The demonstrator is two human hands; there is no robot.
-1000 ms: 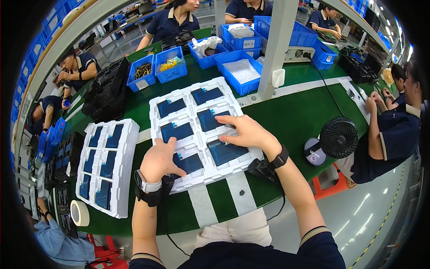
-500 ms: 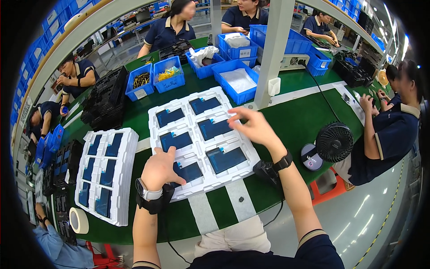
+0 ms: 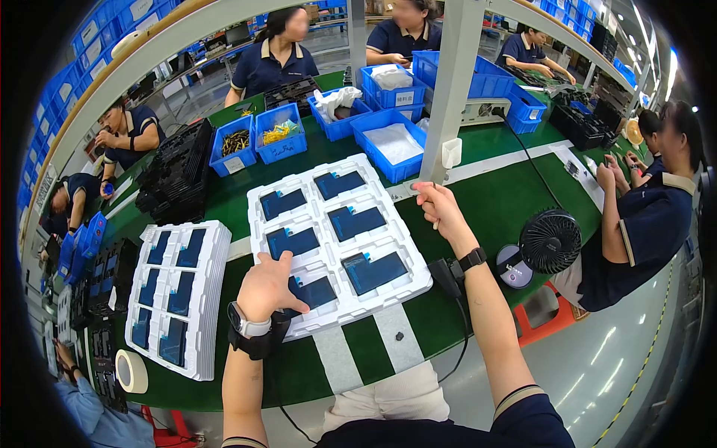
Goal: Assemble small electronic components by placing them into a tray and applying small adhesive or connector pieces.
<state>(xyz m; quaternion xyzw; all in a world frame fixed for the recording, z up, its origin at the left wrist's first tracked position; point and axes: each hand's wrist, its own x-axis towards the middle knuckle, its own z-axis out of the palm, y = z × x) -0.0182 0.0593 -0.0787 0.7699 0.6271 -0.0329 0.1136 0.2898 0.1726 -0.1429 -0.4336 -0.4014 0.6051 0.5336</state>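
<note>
In front of me a white moulded tray (image 3: 334, 246) holds several dark flat rectangular panels with light-blue tabs, in two columns. My left hand (image 3: 267, 290) rests at the tray's left side with its fingers spread. Its thumb reaches over the near-left panel (image 3: 317, 291), and a fingertip is at the edge of the middle-left panel (image 3: 293, 239). To the right of the tray, my right hand (image 3: 444, 213) is raised with its fingers curled together. Whatever it may pinch is too small to make out. The near-right panel (image 3: 375, 270) lies in its pocket.
A stack of similar white trays (image 3: 213, 299) and a tape roll (image 3: 131, 371) are at left. Blue bins (image 3: 281, 142) line the back beside a metal post (image 3: 453, 82). A black fan (image 3: 549, 240) stands at right. Co-workers sit around the green table (image 3: 485, 201).
My right hand has moved off the tray's right column, rightward, and its fingers have drawn together. The left hand has stayed about where it was.
</note>
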